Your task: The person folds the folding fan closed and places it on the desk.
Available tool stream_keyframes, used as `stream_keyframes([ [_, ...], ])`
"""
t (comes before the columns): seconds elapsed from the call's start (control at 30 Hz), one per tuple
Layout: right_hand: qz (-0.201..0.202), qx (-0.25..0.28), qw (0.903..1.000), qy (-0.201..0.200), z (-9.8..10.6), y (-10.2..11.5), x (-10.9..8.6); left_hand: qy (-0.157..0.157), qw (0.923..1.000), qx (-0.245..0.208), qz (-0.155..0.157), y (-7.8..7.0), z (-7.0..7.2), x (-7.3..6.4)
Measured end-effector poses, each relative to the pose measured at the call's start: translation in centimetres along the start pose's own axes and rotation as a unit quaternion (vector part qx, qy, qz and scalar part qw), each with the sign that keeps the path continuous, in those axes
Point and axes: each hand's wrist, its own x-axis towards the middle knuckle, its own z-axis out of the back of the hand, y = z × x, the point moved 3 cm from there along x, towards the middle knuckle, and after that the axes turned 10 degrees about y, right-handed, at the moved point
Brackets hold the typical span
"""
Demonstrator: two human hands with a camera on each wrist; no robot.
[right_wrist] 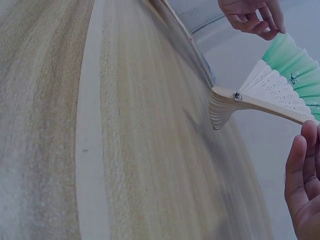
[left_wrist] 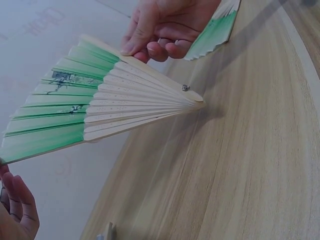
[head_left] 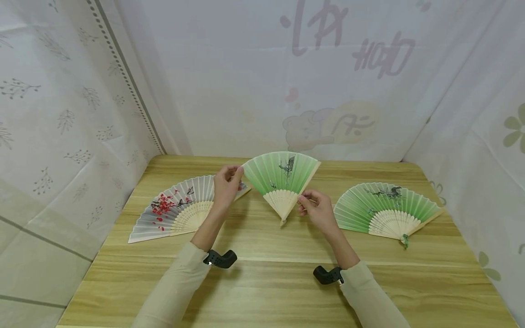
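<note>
A partly spread green folding fan point(head_left: 275, 177) is held above the table between the two hands, its pivot end pointing down. My left hand point(head_left: 226, 187) pinches the upper left corner of its leaf. The right hand point(head_left: 319, 210) pinches the right outer stick between thumb and fingers. In the left wrist view, the pale ribs point(left_wrist: 135, 100) run to a metal pivot pin. From the right wrist view, the fan's pivot end point(right_wrist: 225, 102) hangs over the table, with its ribs stacked there.
On the wooden table point(head_left: 279, 291), a grey-white fan point(head_left: 180, 209) with red blossoms lies spread at left, partly hidden by the left hand and forearm. Another green fan point(head_left: 385, 209) with a green tassel point(head_left: 405, 241) lies spread at right. Printed cloth point(head_left: 246, 91) hangs behind and at both sides.
</note>
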Motion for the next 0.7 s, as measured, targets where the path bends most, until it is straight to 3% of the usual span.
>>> stream_keyframes([
  [0.17,-0.004,-0.004,1.0,0.003,-0.1,0.0,0.1,0.008,0.9999,-0.006,0.005,-0.5,-0.2,-0.1],
  [0.4,-0.02,-0.003,0.9998,0.003,0.0,-0.2,0.2,0.011,0.9999,0.003,0.0,-3.4,-0.7,-1.5],
  [0.57,-0.021,0.0,0.9997,0.01,-0.1,0.4,0.1,0.015,0.9999,0.0,0.005,-3.5,-0.8,-1.5],
  [0.7,-0.017,-0.005,0.9998,0.01,-0.1,0.3,0.1,0.011,0.9999,-0.001,0.0,-1.6,-0.6,-0.6],
])
